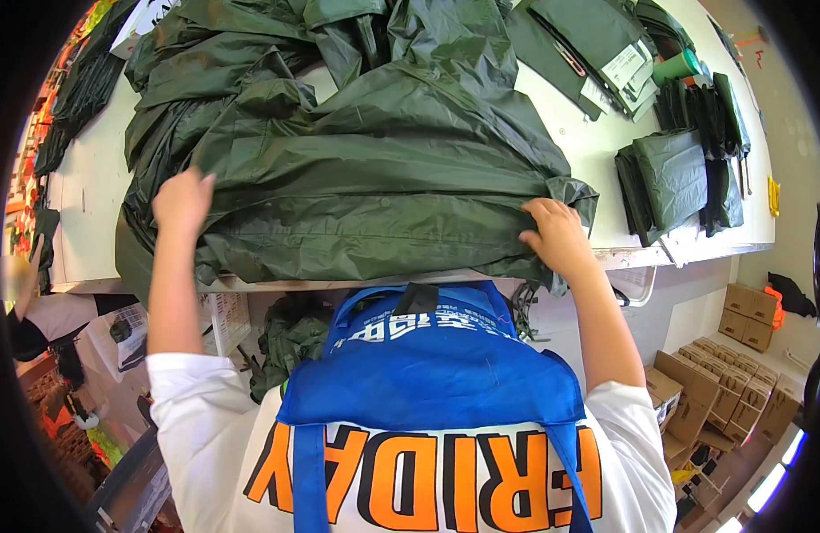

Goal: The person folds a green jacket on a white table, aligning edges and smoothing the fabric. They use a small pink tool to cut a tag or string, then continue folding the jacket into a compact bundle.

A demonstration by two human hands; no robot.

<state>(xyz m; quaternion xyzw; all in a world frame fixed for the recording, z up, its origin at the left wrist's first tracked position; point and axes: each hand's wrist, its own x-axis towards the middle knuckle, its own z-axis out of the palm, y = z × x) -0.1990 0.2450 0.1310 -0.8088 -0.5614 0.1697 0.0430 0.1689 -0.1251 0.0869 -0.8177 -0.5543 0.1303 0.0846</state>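
Observation:
A large dark green raincoat of thin, shiny waterproof fabric lies spread and wrinkled over the white table. Its near edge runs along the table's front and hangs slightly over it, with small snap buttons along a flap. At the garment's left side, my left hand is closed on the fabric, though some fingers are hidden. My right hand rests on the right end near a bunched corner, fingers stretched over the cloth and thumb apart from them.
Folded dark green packets stand stacked at the right of the white table. Behind them are flat green pieces with paper labels and a green roll. Cardboard boxes sit on the floor at right. Another person's arm shows at far left.

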